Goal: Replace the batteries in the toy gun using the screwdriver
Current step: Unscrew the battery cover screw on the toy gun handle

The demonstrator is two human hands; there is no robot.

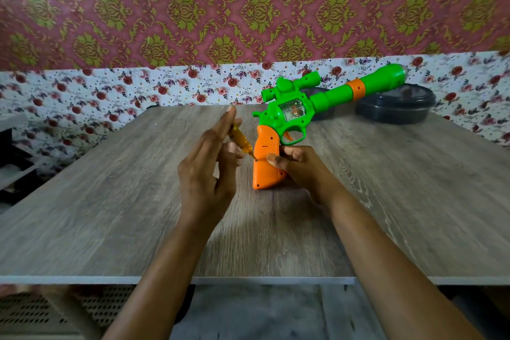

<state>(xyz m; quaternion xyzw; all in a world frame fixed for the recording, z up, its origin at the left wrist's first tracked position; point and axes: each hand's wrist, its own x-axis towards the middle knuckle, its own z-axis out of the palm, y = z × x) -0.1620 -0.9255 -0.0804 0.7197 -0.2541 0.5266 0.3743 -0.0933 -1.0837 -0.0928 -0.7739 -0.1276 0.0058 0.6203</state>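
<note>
Toy gun (292,110), green and orange plastic, which we judge light, stiff and slick: stands butt-down on the wooden table (110,215), our right hand (299,164) curled round its orange grip (265,152), the surest hold. Our left hand (205,171) pinches the amber screwdriver (241,139), fingers nearly straight, tip at the grip.

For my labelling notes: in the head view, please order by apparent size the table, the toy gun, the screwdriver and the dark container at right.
1. table
2. toy gun
3. dark container; it stands farther back, so its true size against the gun is unsure
4. screwdriver, partly hidden by the left hand
</note>
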